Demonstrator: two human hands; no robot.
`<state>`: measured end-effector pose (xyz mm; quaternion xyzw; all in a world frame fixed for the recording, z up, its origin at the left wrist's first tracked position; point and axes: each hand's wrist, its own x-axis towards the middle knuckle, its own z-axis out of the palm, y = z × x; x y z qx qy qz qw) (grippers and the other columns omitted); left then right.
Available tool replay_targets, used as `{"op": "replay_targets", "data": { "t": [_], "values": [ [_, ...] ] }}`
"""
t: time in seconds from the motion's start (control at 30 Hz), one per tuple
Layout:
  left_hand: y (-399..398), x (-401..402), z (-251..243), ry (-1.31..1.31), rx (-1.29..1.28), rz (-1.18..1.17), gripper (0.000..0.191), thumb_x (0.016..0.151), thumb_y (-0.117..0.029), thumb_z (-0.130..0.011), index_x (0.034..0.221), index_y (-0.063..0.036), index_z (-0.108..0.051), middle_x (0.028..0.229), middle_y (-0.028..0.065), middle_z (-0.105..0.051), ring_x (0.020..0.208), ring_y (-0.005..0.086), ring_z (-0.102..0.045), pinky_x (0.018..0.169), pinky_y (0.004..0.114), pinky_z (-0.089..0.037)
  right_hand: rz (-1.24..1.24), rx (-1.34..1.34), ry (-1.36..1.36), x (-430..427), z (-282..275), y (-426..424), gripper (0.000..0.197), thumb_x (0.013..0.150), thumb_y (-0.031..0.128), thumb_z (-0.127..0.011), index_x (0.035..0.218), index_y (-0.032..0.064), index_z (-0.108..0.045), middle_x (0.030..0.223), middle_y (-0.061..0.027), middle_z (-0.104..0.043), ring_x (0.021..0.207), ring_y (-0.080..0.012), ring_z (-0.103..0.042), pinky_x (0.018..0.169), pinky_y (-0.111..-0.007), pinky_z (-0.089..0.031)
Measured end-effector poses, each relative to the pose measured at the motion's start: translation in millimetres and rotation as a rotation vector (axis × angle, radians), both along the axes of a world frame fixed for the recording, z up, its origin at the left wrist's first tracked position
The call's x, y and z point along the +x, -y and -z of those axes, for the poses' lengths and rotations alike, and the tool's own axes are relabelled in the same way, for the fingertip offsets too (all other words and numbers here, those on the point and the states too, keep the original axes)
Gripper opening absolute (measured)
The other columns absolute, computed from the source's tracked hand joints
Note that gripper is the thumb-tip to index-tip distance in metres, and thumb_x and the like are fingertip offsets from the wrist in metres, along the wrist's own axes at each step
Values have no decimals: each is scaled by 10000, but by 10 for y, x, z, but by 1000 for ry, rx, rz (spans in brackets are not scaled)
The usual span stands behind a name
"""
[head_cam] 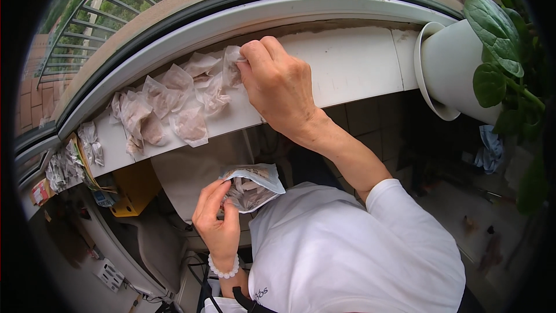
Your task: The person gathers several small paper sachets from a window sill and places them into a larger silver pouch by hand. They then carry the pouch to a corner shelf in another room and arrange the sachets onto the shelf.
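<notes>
My right hand (278, 82) pinches one translucent sachet (233, 66) by its edge at the right end of a pile on the windowsill. Several more paper-like sachets (173, 91) with brownish contents lie loosely along the white sill (347, 61). Lower down, in front of my shirt, my left hand (217, 217) grips an opened foil-lined pouch (260, 178) by its rim. Its mouth gapes upward, and crinkled packets (247, 193) show inside. Some of the pouch's outside is turned away from view.
A large white pot (451, 65) with a leafy plant (495, 39) stands at the sill's right end. Further left are silvery packets (91, 143) and more packaging (41, 191). A yellow box (134, 187) and a power strip (110, 274) sit below. Window glass borders the sill.
</notes>
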<state>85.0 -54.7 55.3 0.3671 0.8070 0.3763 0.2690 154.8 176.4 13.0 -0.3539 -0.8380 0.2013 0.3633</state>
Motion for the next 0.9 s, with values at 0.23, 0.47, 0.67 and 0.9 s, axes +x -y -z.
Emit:
{"op": "replay_targets", "data": {
  "t": [0.23,0.47,0.67,0.9],
  "values": [
    [0,-27,19,-13,-8,7,322,727,135,-548,1009,56,-683,1021,162,-683,859,241,-672,718,298,-527,232,44,-96,780,-158,-300,108,796,-10,-689,882,3,-624,814,-111,-632,649,-225,-626,540,-311,-501],
    [-91,16,-12,12,-1,35,316,734,132,-548,1009,53,-682,1027,166,-678,874,255,-672,733,304,-533,348,124,114,1247,-27,-687,104,837,69,-688,905,0,-649,833,-101,-644,620,-216,-613,576,-323,-497],
    [-103,32,1,-13,31,44,345,716,141,-550,1013,39,-692,1020,142,-681,847,195,-650,695,258,-495,376,442,156,1075,-121,-597,239,852,142,-706,1058,21,-701,1004,-118,-632,889,-260,-585,737,-358,-486],
    [-95,-12,12,-41,34,67,307,738,138,-546,1002,52,-678,1019,163,-676,820,250,-673,675,300,-539,-150,130,177,508,-146,-123,289,821,23,-664,1109,37,-676,846,-91,-564,791,-244,-530,688,-359,-461]
  ]
}}
